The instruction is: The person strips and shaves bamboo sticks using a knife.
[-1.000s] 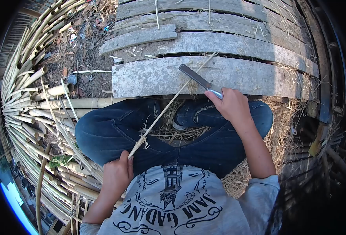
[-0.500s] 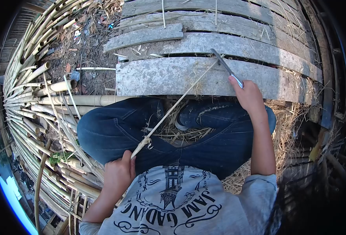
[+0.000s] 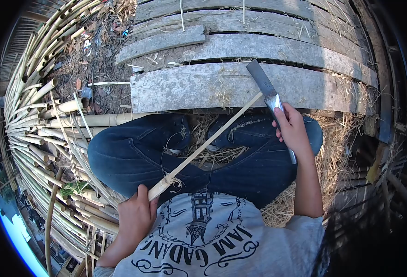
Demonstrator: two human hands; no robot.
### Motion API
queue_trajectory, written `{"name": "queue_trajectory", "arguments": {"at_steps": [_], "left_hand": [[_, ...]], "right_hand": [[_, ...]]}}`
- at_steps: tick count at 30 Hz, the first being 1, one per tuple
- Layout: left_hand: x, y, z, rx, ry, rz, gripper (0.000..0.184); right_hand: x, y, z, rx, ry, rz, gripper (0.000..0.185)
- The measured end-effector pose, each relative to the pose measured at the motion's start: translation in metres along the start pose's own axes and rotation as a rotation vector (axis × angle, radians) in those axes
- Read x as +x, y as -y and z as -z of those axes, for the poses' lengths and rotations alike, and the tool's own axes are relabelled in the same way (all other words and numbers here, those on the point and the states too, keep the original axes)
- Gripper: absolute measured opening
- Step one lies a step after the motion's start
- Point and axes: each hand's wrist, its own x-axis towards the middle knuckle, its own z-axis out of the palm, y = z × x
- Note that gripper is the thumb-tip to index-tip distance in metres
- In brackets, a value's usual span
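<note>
A pale bamboo strip (image 3: 208, 144) slants across my lap, with a curl of shavings near its lower end. My left hand (image 3: 136, 213) is closed round that lower end, by my thigh. My right hand (image 3: 292, 127) grips the metal handle of a knife (image 3: 262, 79), whose broad flat blade points up and left over the nearest plank. The strip's far end meets the knife near the base of the blade; part of that end is hidden behind the knife.
Weathered planks (image 3: 180, 87) with gaps between them lie in front, strewn with shavings. Many bamboo poles (image 3: 106, 121) are stacked on the left. Straw (image 3: 330, 152) lies at the right, beside my crossed legs. A short loose board (image 3: 166, 44) rests on the planks.
The knife has turned so its flat face shows and has come back towards me. The strip's far end has shifted off the planks' middle towards the near edge, its wider face now showing.
</note>
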Motion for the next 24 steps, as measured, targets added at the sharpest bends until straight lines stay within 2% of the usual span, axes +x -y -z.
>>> {"name": "queue_trajectory", "arguments": {"at_steps": [2, 6, 17, 19, 24], "left_hand": [[-0.001, 0.003, -0.002, -0.005, 0.047, 0.033, 0.022], [0.005, 0.009, -0.013, -0.042, -0.002, 0.021, 0.015], [0.009, 0.021, -0.024, -0.015, 0.005, -0.030, 0.015], [0.009, 0.022, -0.025, 0.058, 0.012, -0.046, 0.023], [0.009, 0.020, -0.024, 0.071, 0.005, -0.034, 0.024]], "right_hand": [[0.000, -0.005, 0.000, 0.001, -0.019, -0.038, 0.032], [-0.009, -0.006, -0.019, -0.015, -0.079, -0.073, 0.032], [-0.025, -0.016, -0.023, 0.218, 0.008, -0.173, 0.026], [-0.028, -0.015, -0.021, 0.227, 0.022, -0.186, 0.025], [-0.031, -0.014, -0.025, 0.246, 0.040, -0.173, 0.024]]}}
